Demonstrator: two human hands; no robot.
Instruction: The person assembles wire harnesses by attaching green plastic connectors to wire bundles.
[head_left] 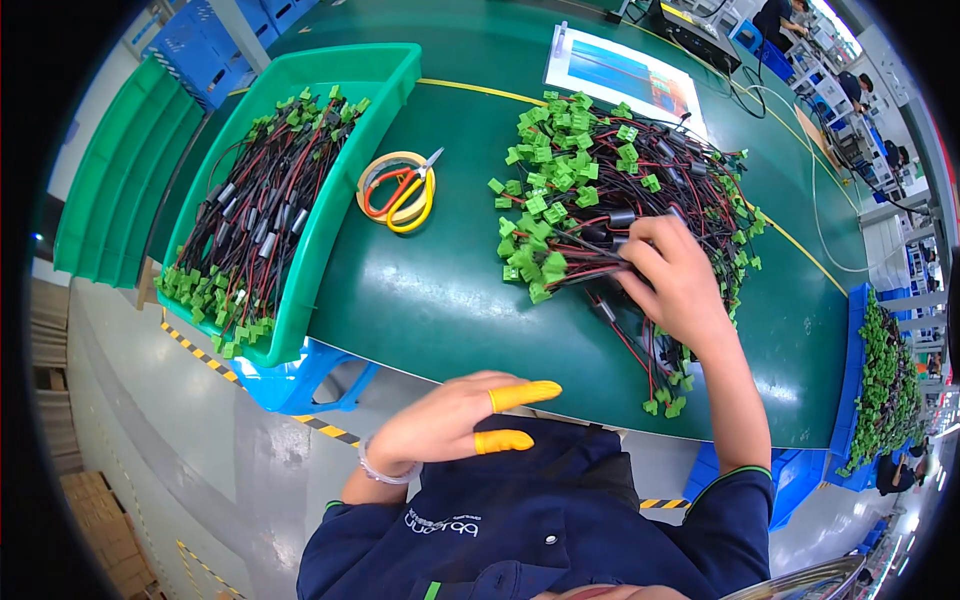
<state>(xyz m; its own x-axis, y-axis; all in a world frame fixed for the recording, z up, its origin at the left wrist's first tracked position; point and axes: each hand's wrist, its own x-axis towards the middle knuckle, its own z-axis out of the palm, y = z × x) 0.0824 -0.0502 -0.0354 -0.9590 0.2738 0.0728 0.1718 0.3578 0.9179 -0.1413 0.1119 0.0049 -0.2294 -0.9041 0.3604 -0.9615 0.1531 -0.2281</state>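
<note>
A large heap of short red-and-black cables (690,165) with green plug connectors and black cylinders lies on the right half of the green table. My right hand (672,275) is at its near side, thumb and fingers closed on cables among the others; how many is hidden. My left hand (450,420) hovers before the table's front edge, holding nothing, its fingers stretched and apart. Yellow finger cots cover its thumb and index finger. To the left, a green tray (325,215) holds a bundle of the same kind of cables.
Orange-and-yellow scissors (422,205) rest on a tape roll (366,180) beside the tray. Behind the heap lies a printed sheet (625,75). A blue bin (850,400) of cables stands at the right edge, and a blue stool (310,380) sits below the tray. People work far right.
</note>
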